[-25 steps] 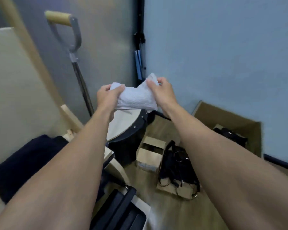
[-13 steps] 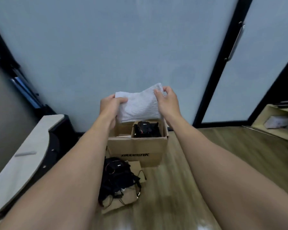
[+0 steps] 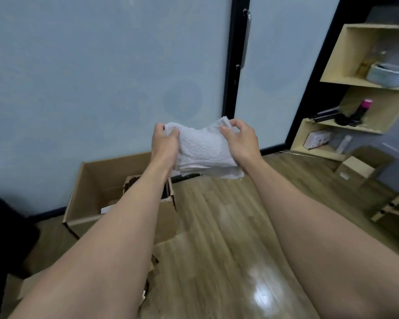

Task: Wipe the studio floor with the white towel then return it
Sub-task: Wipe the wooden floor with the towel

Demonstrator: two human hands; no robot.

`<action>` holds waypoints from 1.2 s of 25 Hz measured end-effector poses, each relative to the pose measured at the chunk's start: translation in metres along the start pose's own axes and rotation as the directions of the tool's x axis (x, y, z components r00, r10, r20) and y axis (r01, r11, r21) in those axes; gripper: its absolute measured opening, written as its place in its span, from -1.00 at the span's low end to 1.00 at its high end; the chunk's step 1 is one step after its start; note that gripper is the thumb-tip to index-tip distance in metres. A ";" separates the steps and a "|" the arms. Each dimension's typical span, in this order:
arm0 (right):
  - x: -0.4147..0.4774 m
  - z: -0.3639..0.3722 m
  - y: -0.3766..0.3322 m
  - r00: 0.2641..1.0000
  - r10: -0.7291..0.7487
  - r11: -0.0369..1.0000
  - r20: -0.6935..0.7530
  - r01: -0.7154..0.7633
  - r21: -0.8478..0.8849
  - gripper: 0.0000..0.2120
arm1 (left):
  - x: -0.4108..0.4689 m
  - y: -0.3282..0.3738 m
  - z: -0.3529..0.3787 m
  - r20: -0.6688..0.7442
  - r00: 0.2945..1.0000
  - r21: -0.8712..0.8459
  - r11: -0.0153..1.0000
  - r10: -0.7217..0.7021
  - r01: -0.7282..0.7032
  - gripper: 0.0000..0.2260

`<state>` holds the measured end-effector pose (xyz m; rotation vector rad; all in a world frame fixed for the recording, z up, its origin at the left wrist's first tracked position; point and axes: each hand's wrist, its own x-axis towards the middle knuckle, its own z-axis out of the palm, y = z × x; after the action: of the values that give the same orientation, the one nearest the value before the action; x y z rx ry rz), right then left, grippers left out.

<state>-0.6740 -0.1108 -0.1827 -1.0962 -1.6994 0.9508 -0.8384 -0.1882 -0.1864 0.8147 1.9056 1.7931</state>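
Still gripping white towel: left hand, right hand; shelves now in view.

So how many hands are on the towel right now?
2. The left hand grips the left end of the white towel, the right hand grips its right end.

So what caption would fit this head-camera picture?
Left hand and right hand grip a white towel above the wooden floor near a cardboard box.

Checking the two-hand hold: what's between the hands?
The white towel, gripped at either end by left hand and right hand, per head view.
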 end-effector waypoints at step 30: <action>0.440 -0.037 0.387 0.819 0.486 0.863 0.306 -0.392 -0.320 -0.84 | 0.287 -0.229 0.450 -0.021 0.923 0.393 0.846 -0.384 0.361 -0.66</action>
<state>-0.6356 0.4309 -0.4077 -1.6048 -1.9498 1.3415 -0.7957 0.3380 -0.4281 0.5529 2.2344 1.1624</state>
